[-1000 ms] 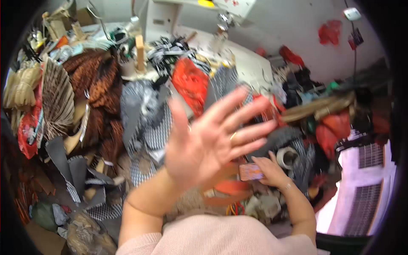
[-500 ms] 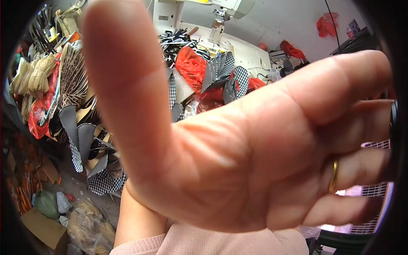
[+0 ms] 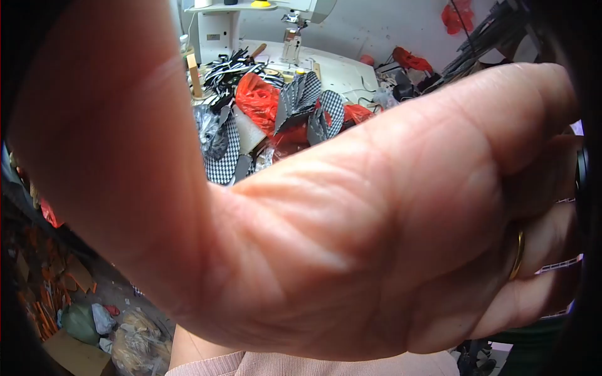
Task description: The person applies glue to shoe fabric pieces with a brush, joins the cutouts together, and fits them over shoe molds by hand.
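Note:
My left hand (image 3: 351,238) fills much of the head view, very close to the camera, palm facing me. Its thumb points up on the left, and the other fingers stretch to the right edge, where their tips blur into the dark rim. A gold ring (image 3: 517,255) is on one finger. Nothing lies in the palm. Behind it, stacks of black-and-white checked, insole-shaped pieces (image 3: 326,116) lie by a red plastic bag (image 3: 258,97). My right hand is out of view.
A white sewing machine (image 3: 292,44) stands at the back on a pale table (image 3: 345,75). Black-and-white strips (image 3: 235,72) lie on it. At lower left are a cardboard box (image 3: 75,354), plastic bags (image 3: 138,338) and orange scraps (image 3: 47,282) on the floor.
My left hand has come nearer the camera and looks larger, its thumb now covering the bundles on the left. The background has shifted left in view.

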Action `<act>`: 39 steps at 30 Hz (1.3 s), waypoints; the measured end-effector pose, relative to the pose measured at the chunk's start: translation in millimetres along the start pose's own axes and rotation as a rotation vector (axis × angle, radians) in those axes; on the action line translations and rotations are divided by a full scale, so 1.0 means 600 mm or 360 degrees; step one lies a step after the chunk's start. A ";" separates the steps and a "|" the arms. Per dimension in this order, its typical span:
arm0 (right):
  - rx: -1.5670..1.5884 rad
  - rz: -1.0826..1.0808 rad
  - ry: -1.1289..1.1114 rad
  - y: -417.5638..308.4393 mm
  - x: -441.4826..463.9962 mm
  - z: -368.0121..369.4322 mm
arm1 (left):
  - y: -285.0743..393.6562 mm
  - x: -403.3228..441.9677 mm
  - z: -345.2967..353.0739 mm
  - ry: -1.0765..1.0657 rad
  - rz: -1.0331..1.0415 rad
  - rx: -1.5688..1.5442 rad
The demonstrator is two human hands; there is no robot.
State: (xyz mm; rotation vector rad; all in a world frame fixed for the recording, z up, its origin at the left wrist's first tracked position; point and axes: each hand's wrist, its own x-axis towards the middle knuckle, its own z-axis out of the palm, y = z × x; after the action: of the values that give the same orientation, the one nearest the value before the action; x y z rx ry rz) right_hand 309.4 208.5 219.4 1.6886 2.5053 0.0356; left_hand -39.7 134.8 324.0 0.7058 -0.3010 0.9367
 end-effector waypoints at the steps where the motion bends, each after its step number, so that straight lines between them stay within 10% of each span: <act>1: -0.0005 0.0055 0.0051 0.009 -0.008 -0.010 | -0.005 0.000 0.001 0.0010 0.0004 0.0012; 22: 0.0147 0.0707 0.0841 0.056 -0.067 -0.107 | -0.031 -0.041 0.018 0.0194 0.0354 0.0235; 39: 0.1184 0.0963 0.0923 -0.140 -0.041 0.127 | 0.052 -0.116 -0.018 0.0047 0.0784 0.0100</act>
State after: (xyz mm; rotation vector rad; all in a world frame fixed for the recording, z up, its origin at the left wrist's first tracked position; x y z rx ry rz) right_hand 249.5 150.3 138.6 3.0773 2.3736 -0.4713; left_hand -105.6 110.5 292.4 0.6872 -0.4311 1.4281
